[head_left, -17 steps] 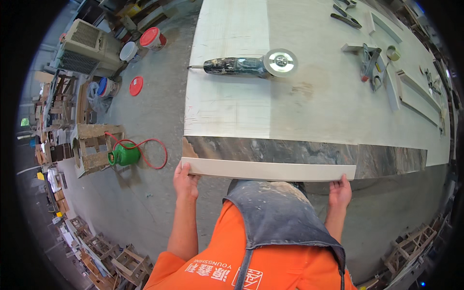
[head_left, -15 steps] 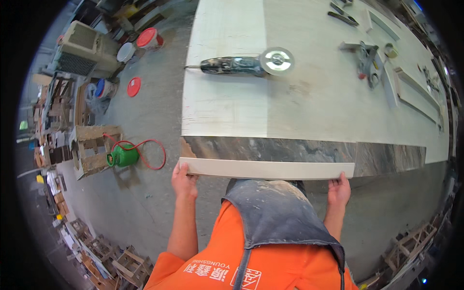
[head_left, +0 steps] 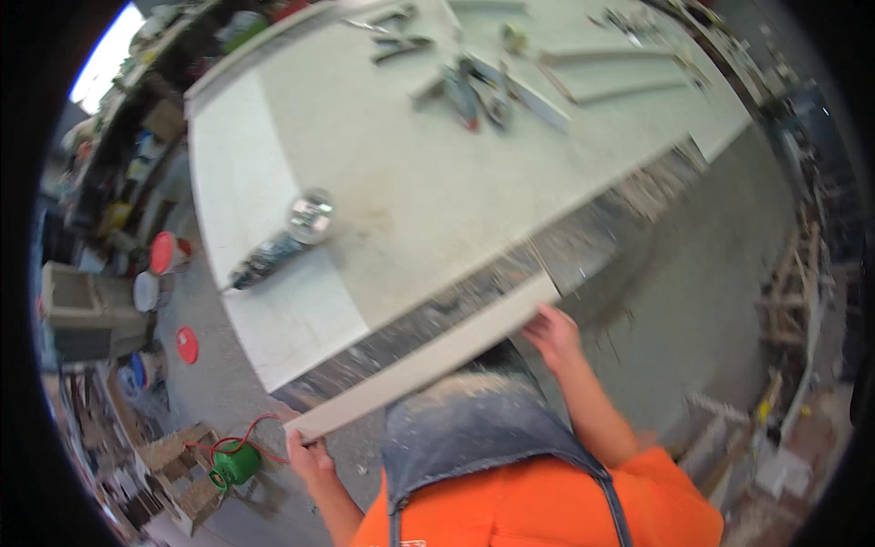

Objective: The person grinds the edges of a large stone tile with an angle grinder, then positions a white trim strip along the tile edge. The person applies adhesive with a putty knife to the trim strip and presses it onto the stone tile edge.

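A long, narrow, pale strip is held at its two ends by my hands, in front of my body. My left hand pinches the left end, thumb uppermost. At the opposite end, the fingers of my right hand grip the corner. The strip lies along the near side of a dark marbled slab strip at the table's edge; whether they touch is unclear. Another dark marbled piece continues the line to the right. On the pale worktable lies an angle grinder with a shiny disc.
Farther back on the table are clamps or hand tools, a tape roll and thin angled strips. On the floor at left stand a green gas cylinder with a red hose, a wooden frame and a red-lidded bucket.
My view has swung to the right, so the table now appears slanted and the grinder sits farther left. Both hands still hold the pale strip alongside the table edge.
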`<state>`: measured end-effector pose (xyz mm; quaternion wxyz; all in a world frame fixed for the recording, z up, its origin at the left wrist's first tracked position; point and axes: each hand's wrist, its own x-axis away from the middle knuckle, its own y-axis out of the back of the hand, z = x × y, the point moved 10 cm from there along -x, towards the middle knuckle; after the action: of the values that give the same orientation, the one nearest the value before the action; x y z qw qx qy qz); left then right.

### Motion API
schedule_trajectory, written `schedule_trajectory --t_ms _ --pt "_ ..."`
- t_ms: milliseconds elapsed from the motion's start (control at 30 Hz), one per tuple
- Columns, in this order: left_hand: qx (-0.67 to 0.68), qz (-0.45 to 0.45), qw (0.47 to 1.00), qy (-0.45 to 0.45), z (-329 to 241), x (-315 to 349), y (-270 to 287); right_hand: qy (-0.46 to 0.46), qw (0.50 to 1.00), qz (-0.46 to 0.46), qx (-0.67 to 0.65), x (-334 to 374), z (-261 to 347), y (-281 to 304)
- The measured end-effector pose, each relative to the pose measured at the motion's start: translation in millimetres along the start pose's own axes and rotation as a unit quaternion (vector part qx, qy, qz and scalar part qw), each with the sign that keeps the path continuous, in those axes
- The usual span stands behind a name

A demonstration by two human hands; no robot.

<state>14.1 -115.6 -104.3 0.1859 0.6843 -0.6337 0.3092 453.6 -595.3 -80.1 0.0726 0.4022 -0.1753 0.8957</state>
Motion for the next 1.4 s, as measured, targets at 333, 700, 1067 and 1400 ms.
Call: schedule_trajectory --t_ms 333,700,1067,1400 --pt "0.080 -0.092 0.993 0.005 24.5 39.0 -18.2 0.035 0.995 -0.084 -0.032 -91.6 105.0 171.6" --pt "0.057 0.030 0.996 0.066 174.5 205.4 -167.5 0.056 0.998 -0.020 -0.029 -224.8 305.7 194.2" --pt "0.100 0.208 0.958 0.169 306.3 320.9 -331.1 0.034 0.999 0.023 -0.020 -262.0 324.1 198.1" --pt "0.089 0.181 0.969 0.141 309.4 320.2 -342.2 0.036 0.999 0.039 -0.012 -258.8 320.6 194.3"
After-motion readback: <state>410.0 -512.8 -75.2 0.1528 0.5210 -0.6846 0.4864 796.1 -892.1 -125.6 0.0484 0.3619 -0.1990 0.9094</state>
